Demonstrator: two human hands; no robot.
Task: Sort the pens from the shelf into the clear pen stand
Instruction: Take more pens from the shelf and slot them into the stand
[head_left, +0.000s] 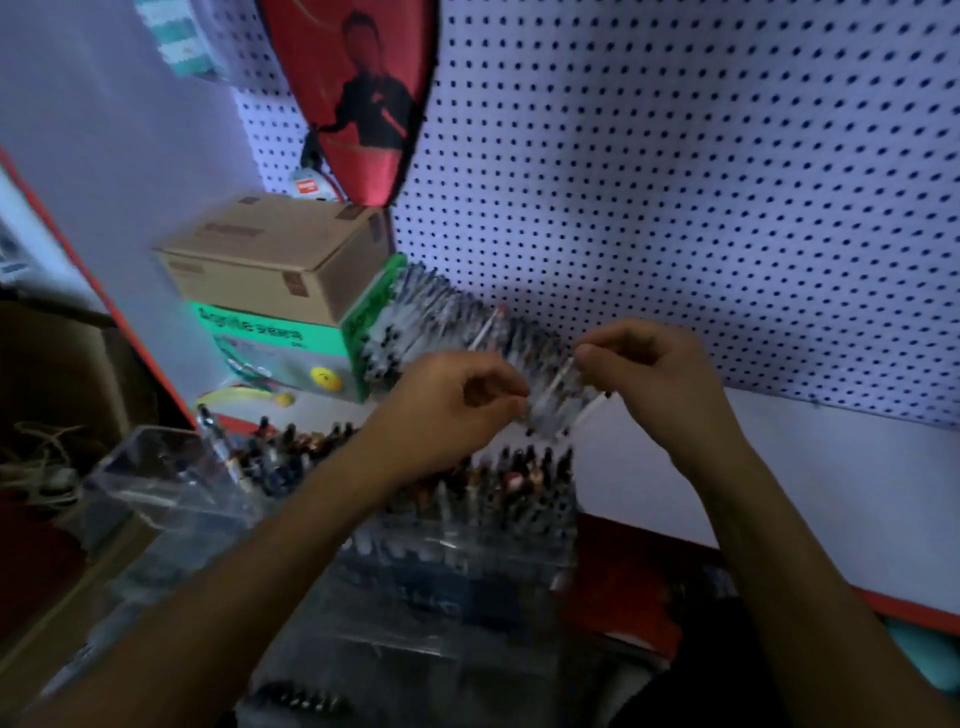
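Note:
A long heap of pens (441, 317) lies on the white shelf (831, 467) against the pegboard. Both hands hover over its near end. My left hand (447, 410) has curled fingers that pinch pens from the heap. My right hand (654, 379) pinches a white pen (563, 371) between thumb and fingers. Below the hands stands the clear pen stand (457, 561), its upper tier packed with several dark-capped pens (519, 483). The picture is blurred, so the exact grip is hard to make out.
A brown cardboard box (280, 254) sits on a green box (280, 343) at the heap's left end. A red racket cover (358, 93) hangs on the pegboard (675, 182). Left of the stand is another clear container (156, 467). A red edge (909, 613) borders the shelf.

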